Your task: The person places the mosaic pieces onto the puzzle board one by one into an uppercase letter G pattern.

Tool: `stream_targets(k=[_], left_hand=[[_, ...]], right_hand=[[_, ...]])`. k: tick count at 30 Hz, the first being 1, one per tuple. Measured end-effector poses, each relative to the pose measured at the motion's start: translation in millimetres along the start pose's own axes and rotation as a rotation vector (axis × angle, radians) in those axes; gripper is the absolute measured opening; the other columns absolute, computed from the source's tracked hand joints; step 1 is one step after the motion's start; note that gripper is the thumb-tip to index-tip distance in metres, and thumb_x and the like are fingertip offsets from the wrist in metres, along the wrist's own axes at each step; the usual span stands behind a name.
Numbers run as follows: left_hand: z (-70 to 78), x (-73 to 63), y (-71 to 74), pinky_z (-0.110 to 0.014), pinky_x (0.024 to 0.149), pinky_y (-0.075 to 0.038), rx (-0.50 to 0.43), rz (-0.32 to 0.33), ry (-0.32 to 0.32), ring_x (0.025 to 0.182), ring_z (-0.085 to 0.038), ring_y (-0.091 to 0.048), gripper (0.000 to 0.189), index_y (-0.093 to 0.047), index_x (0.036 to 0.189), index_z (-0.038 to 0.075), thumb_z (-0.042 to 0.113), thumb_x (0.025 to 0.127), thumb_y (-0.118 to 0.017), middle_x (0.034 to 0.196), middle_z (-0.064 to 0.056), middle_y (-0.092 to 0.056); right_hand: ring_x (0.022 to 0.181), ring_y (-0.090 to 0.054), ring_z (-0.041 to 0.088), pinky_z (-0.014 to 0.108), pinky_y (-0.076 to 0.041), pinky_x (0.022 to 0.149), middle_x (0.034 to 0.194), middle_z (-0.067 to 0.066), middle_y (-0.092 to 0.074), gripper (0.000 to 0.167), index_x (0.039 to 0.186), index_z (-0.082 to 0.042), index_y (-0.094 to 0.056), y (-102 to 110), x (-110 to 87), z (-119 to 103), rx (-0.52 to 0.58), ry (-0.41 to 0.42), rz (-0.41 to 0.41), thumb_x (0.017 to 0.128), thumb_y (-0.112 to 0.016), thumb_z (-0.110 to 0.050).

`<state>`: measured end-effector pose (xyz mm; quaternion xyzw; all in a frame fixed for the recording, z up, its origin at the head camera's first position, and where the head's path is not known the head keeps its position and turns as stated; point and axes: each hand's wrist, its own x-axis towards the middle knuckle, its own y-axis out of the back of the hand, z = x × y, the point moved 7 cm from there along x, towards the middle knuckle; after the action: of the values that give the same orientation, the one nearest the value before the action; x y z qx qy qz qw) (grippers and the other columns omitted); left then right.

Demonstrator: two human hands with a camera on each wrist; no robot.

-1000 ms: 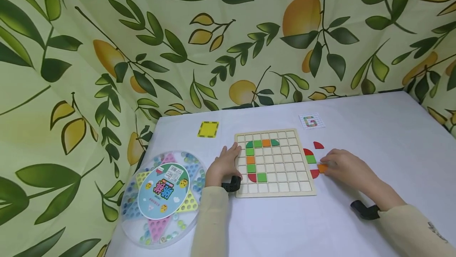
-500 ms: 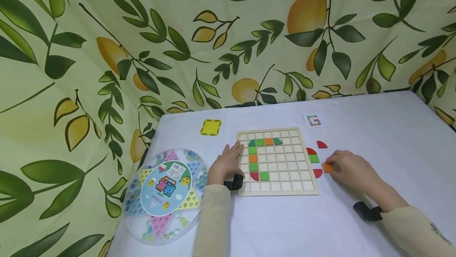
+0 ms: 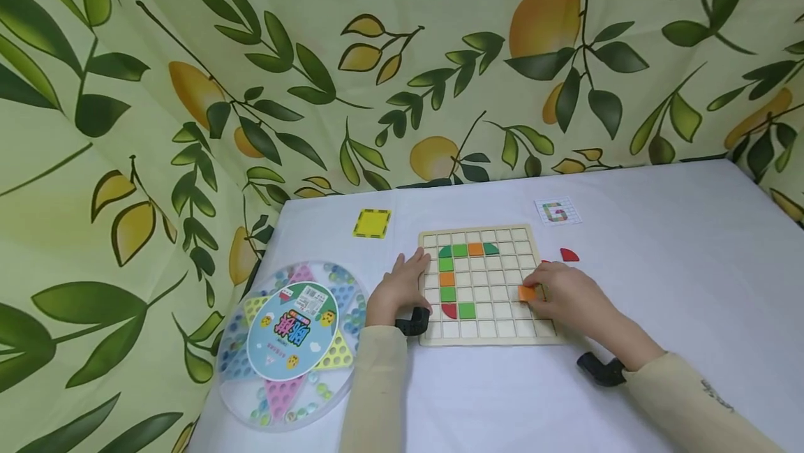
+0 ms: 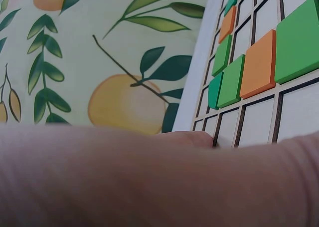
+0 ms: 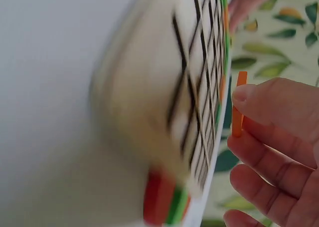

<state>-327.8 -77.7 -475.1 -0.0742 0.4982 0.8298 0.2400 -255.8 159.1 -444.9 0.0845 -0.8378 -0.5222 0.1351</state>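
My right hand (image 3: 568, 296) pinches an orange square tile (image 3: 526, 293) over the right side of a wooden grid board (image 3: 488, 328). In the right wrist view, the thumb and a finger grip that tile (image 5: 239, 107) by its faces, apart from the board. At the board's left edge rests my left hand (image 3: 397, 285), fingers spread along the rim. Set in the grid, green, orange and red tiles, among them a green square (image 3: 467, 310), form a C-like line. In the left wrist view, raised tiles such as an orange one (image 4: 258, 65) show beyond the blurred forearm.
A red quarter-round tile (image 3: 569, 255) lies right of the board; other tiles there are mostly hidden by the right hand. Behind is a card (image 3: 557, 211) with a coloured G. A yellow square (image 3: 372, 223) and a round marble game (image 3: 285, 390) are at left.
The right hand has picked the orange tile off the table and carried it left over the board. The left hand stays at the board's edge; the view shifts slightly.
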Motion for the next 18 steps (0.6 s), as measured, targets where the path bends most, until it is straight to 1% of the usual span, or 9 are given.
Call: stream_targets(k=[1, 5, 8, 11, 18], left_hand=[[0.2, -0.4, 0.2, -0.057, 0.109, -0.011, -0.003, 0.000, -0.001, 0.142, -0.026, -0.001, 0.102, -0.028, 0.146, 0.021, 0.008, 0.062, -0.084, 0.154, 0.008, -0.013], [0.5, 0.1, 1.0, -0.057, 0.109, -0.011, 0.003, 0.003, -0.009, 0.142, -0.025, 0.000, 0.102, -0.028, 0.146, 0.021, 0.009, 0.062, -0.084, 0.154, 0.008, -0.013], [0.0, 1.0, 0.6, -0.058, 0.109, -0.011, 0.011, 0.003, -0.012, 0.142, -0.025, -0.001, 0.103, -0.027, 0.146, 0.021, 0.010, 0.062, -0.084, 0.154, 0.008, -0.013], [-0.4, 1.6, -0.3, -0.058, 0.109, -0.011, 0.010, -0.001, -0.010, 0.142, -0.025, 0.000, 0.102, -0.027, 0.146, 0.021, 0.010, 0.062, -0.084, 0.154, 0.008, -0.012], [-0.6, 1.4, 0.4, -0.057, 0.109, -0.010, -0.009, 0.007, 0.000, 0.142, -0.024, 0.000, 0.101, -0.029, 0.146, 0.021, 0.008, 0.062, -0.084, 0.154, 0.009, -0.013]], right_hand=[[0.099, -0.058, 0.026, 0.042, -0.050, 0.081, 0.094, 0.001, -0.066, 0.025, 0.094, -0.008, -0.072, -5.0, 2.4, -5.5, 0.000, 0.015, -0.007, 0.070, -0.077, -0.013], [0.086, -0.056, 0.013, 0.029, -0.050, 0.071, 0.089, -0.006, -0.062, 0.024, 0.094, -0.011, -0.072, -23.2, 10.9, -25.8, 0.001, 0.090, -0.036, 0.071, -0.078, -0.017], [0.081, -0.054, 0.010, 0.027, -0.048, 0.068, 0.086, -0.008, -0.060, 0.022, 0.092, -0.012, -0.072, -30.9, 15.3, -37.0, 0.003, 0.137, -0.047, 0.071, -0.077, -0.017], [0.080, -0.053, 0.010, 0.028, -0.048, 0.069, 0.085, -0.009, -0.059, 0.021, 0.091, -0.012, -0.072, -35.7, 18.8, -43.9, 0.006, 0.149, -0.065, 0.071, -0.077, -0.016], [0.081, -0.052, 0.009, 0.027, -0.048, 0.070, 0.085, -0.010, -0.059, 0.022, 0.092, -0.015, -0.073, -42.9, 23.1, -48.7, -0.001, 0.116, -0.093, 0.071, -0.079, -0.019]])
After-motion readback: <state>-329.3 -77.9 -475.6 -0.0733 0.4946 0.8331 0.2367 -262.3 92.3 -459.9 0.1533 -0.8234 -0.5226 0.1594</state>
